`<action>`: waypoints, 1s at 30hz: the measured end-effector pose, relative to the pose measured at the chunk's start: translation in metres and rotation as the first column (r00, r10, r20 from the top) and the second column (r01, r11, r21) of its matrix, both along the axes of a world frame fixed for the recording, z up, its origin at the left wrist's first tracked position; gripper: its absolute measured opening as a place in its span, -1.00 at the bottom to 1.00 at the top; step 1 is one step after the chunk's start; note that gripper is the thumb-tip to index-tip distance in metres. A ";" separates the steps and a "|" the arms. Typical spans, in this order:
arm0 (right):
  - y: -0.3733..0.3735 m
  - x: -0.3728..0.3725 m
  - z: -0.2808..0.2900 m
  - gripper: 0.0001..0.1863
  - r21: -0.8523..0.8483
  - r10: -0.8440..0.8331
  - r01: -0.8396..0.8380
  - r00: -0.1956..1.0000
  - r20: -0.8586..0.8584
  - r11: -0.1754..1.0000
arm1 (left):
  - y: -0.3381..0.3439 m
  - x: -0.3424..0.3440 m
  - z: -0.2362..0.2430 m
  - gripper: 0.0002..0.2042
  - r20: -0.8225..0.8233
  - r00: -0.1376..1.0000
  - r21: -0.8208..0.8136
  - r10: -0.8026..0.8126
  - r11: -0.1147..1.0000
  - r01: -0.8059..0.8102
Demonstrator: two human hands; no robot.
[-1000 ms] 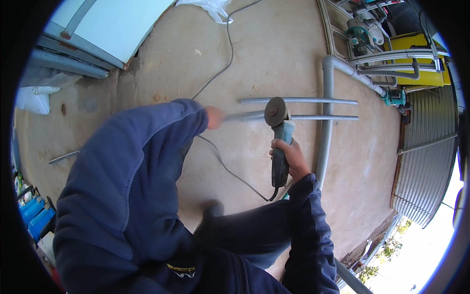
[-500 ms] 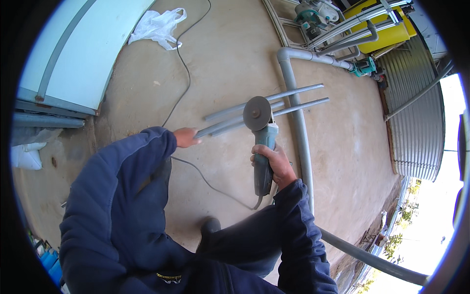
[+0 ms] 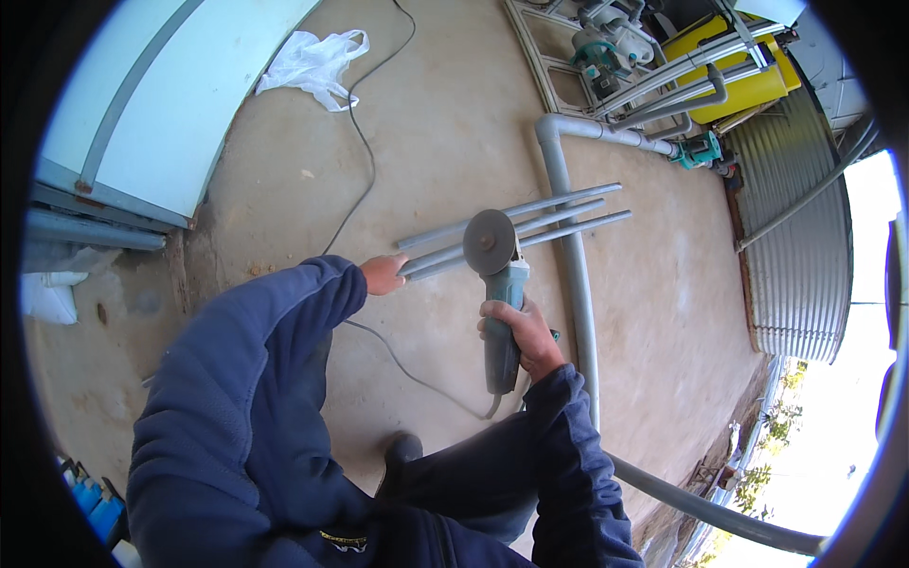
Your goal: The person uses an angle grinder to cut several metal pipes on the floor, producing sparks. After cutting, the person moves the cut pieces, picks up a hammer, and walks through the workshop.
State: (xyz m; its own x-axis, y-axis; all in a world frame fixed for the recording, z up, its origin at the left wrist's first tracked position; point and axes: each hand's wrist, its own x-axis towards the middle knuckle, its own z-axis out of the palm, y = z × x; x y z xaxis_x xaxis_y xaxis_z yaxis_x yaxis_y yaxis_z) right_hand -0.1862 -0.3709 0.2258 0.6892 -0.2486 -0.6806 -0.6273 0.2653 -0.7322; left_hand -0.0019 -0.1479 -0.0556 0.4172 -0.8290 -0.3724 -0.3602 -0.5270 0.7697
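My left hand (image 3: pixel 383 275) is closed on the near end of the middle one of three thin grey metal tubes (image 3: pixel 559 217). The other two lie on either side of it, the upper tube (image 3: pixel 559 201) and the lower tube (image 3: pixel 582 226), all roughly parallel across a thick grey pipe. In my right hand (image 3: pixel 525 336) is an angle grinder (image 3: pixel 503 327), gripped round its body and held upright above the floor. Its disc (image 3: pixel 490 242) faces up and hides part of the tubes. Whether the disc spins cannot be told.
The thick grey pipe (image 3: pixel 579 303) runs along the floor to my right and bends toward a pump (image 3: pixel 699 150). A cable (image 3: pixel 365 161) trails over the concrete floor near a white plastic bag (image 3: pixel 312 64). A corrugated metal tank (image 3: pixel 795 218) stands at the right.
My left hand has shifted right, sliding the middle tube lengthwise so its far end reaches farther past the thick pipe. The grinder stays in my right hand, slightly lower in the picture.
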 end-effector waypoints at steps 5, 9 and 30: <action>0.002 0.002 -0.002 -0.60 0.002 0.003 -0.003 1.000 -0.030 1.000 | -0.011 -0.013 -0.003 -0.61 -0.018 0.999 -0.053 0.051 0.997 -0.051; -0.003 -0.003 -0.002 -0.59 -0.010 0.003 -0.004 0.999 -0.040 1.000 | 0.016 -0.015 -0.013 -0.56 0.013 0.999 -0.063 0.036 0.997 -0.035; 0.006 0.015 -0.045 -0.70 -0.059 0.095 -0.104 0.987 -0.132 0.993 | 0.055 -0.040 0.012 -0.58 0.296 0.939 0.245 0.176 0.936 -0.253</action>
State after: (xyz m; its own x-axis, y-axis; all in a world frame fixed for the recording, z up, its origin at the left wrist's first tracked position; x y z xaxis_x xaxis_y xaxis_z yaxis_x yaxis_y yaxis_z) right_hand -0.1714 -0.3648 0.1808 0.6207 -0.2300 -0.7495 -0.7381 0.1510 -0.6576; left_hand -0.0418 -0.0929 -0.0437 0.6885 -0.5886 -0.4237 -0.3848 -0.7917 0.4745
